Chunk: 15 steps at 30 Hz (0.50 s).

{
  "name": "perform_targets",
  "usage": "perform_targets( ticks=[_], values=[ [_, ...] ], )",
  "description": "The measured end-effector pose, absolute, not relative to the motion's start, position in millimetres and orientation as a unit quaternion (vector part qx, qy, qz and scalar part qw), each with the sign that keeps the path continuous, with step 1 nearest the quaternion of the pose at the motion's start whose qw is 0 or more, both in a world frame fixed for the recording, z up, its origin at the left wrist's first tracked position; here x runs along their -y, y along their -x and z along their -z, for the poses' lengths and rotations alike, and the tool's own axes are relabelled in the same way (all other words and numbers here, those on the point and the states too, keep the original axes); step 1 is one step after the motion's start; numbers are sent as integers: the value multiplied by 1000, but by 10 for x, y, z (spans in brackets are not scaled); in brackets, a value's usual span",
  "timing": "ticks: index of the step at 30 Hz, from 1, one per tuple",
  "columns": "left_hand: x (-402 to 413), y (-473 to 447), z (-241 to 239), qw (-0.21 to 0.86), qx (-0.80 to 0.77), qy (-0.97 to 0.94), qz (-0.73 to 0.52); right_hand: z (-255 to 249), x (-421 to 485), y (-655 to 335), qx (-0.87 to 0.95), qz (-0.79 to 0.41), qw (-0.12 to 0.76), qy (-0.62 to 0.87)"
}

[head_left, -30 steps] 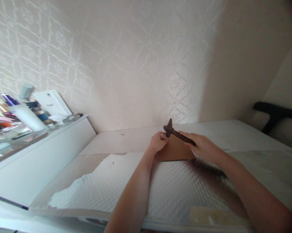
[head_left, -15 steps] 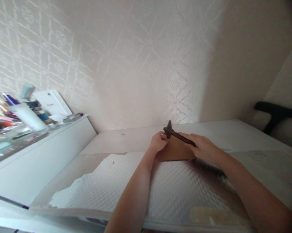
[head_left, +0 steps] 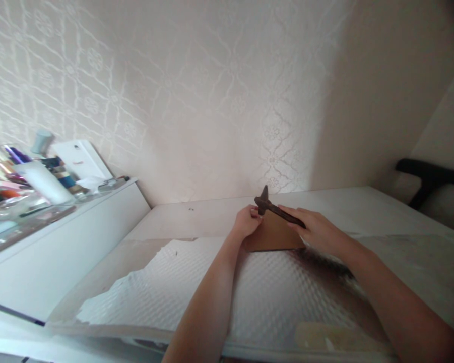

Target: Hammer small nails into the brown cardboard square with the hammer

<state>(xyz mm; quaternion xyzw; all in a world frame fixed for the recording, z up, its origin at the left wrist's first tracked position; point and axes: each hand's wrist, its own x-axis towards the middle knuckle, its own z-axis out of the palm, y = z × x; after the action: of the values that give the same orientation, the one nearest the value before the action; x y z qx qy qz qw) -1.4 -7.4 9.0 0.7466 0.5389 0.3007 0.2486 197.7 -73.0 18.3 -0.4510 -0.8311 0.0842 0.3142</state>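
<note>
My right hand (head_left: 317, 229) is closed round the handle of a small dark hammer (head_left: 283, 214), which looks rusty. The hammer's head sits just over the fingertips of my left hand (head_left: 247, 221), partly covering them. Those left fingers are pinched together at the upper left edge of a flat brown board (head_left: 275, 234); whatever is between them, if anything, is too small and hidden to make out. Under the board lies a silvery quilted foil sheet (head_left: 196, 272) with a ragged left edge.
A white cabinet (head_left: 79, 237) stands at the left, its top crowded with bottles, tubes and a white box (head_left: 79, 159). Patterned wallpaper (head_left: 211, 101) rises behind the pale work surface (head_left: 211, 217). A black T-shaped armrest (head_left: 427, 176) juts in from the right.
The hammer's head has tilted very slightly, its pointed end now a touch higher. Both hands and the board are otherwise in the same place.
</note>
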Motion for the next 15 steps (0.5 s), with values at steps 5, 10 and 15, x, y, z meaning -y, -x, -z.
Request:
perform_targets(
  ticks=[5,10,15],
  values=[
    [58,15,-70,245,-535,-749,-305,-194,738,-1961,827,-83,325,451],
    [53,16,-72,236,-534,-760,-286,-192,731,-1958,831,-95,328,439],
    [63,21,-87,225,-535,-762,-287,-190,728,-1954,822,-94,341,446]
  ],
)
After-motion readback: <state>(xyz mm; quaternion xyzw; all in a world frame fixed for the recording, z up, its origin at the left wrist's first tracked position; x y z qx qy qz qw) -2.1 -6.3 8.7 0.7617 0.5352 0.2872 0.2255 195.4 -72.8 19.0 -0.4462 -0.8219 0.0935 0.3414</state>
